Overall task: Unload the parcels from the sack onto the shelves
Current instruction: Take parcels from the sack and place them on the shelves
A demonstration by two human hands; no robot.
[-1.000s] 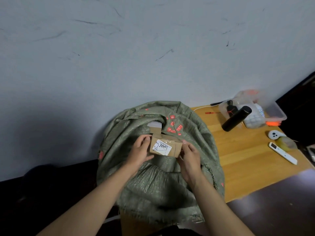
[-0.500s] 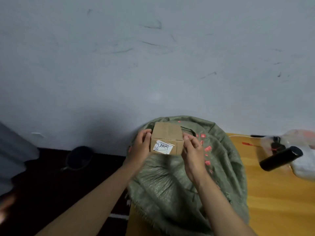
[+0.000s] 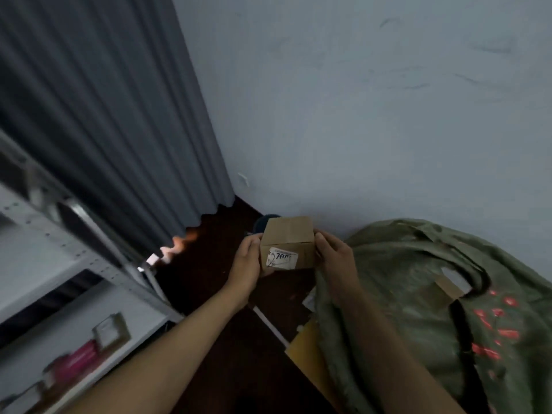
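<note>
Parcel (image 3: pixel 287 243) sits clamped between both sets of fingers, left hand (image 3: pixel 247 261) and right hand (image 3: pixel 336 258) curled onto opposite sides, clear of the sack (image 3: pixel 418 294) at right, shelves (image 3: pixel 59 282) off left of the fingers, left hand nearer.

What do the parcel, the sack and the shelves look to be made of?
Parcel: brown cardboard, matte, with a folded seam and a white paper label.
Sack: olive woven fabric, probably plastic weave; it creases softly, with red print.
Shelves: likely painted metal; pale grey posts with rows of holes, though blurred.
</note>
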